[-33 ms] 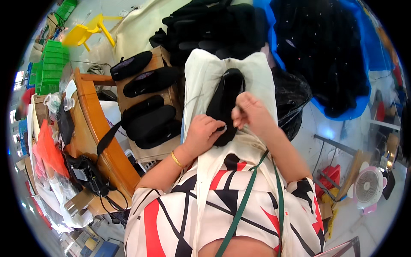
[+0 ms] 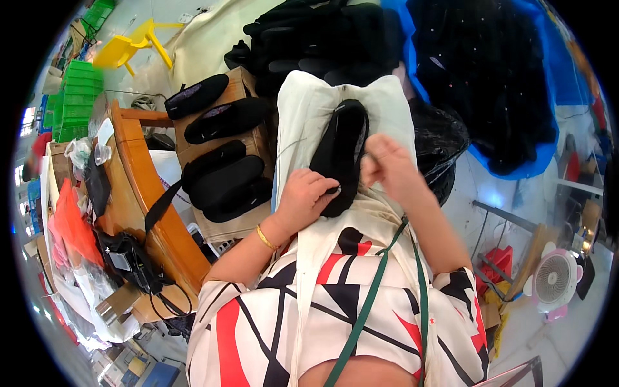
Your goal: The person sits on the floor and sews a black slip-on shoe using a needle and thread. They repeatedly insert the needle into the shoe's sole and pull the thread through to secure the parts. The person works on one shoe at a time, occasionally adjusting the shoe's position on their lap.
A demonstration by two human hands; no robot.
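Observation:
A black slip-on shoe (image 2: 342, 145) lies lengthwise on the white cloth (image 2: 300, 109) over my lap, its toe pointing away from me. My left hand (image 2: 305, 201) is closed on the shoe's near end, thumb and fingers pinching its left edge. Just right of the shoe, apart from it, my right hand (image 2: 392, 169) is raised with curled fingers pressed together. Motion softens its fingertips, and anything small between them cannot be made out.
To the left, several black shoes (image 2: 225, 119) rest on a cardboard box (image 2: 242, 84) beside a wooden chair (image 2: 145, 187). More black shoes (image 2: 322, 39) are heaped ahead. On the right stand a black plastic bag (image 2: 438, 138), a blue-lined pile of black items (image 2: 483, 77) and a white fan (image 2: 554, 277).
My right hand has moved right, away from the shoe's edge. My left hand keeps its hold, and the shoe has tipped slightly, showing less of its inside.

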